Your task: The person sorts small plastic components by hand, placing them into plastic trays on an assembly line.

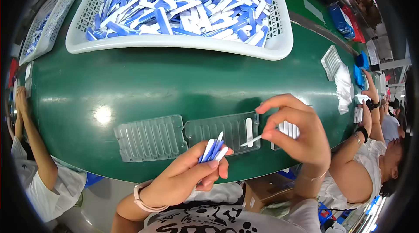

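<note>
White stick (252,140) lengthwise toward tray (222,130)

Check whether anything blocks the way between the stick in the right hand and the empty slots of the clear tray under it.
Nothing visible does. The right hand holds a white stick by its fingers just above the clear tray. One white stick already lies in a slot at the tray's right end; the slots to its left are open and uncovered.

Three clear slotted trays (150,138), two white baskets (179,43), two hands (187,176).
</note>
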